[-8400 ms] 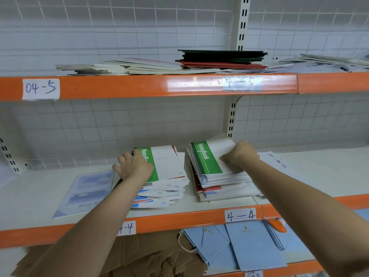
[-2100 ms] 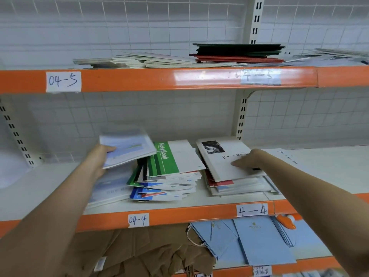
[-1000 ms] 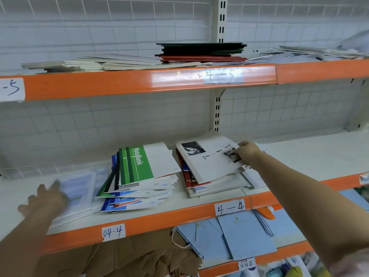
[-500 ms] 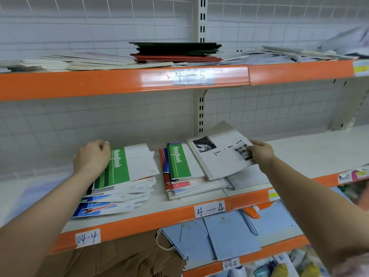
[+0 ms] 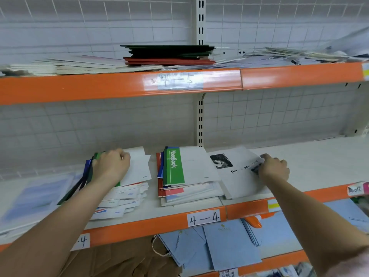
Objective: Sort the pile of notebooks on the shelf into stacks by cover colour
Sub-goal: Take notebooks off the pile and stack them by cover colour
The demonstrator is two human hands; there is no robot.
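Left hand curled atop left stack; right hand pinching white notebook.

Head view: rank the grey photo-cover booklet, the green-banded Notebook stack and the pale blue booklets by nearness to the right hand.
1. Grey photo-cover booklet, under the right hand.
2. Green-banded Notebook stack, middle.
3. Pale blue booklets, far left.
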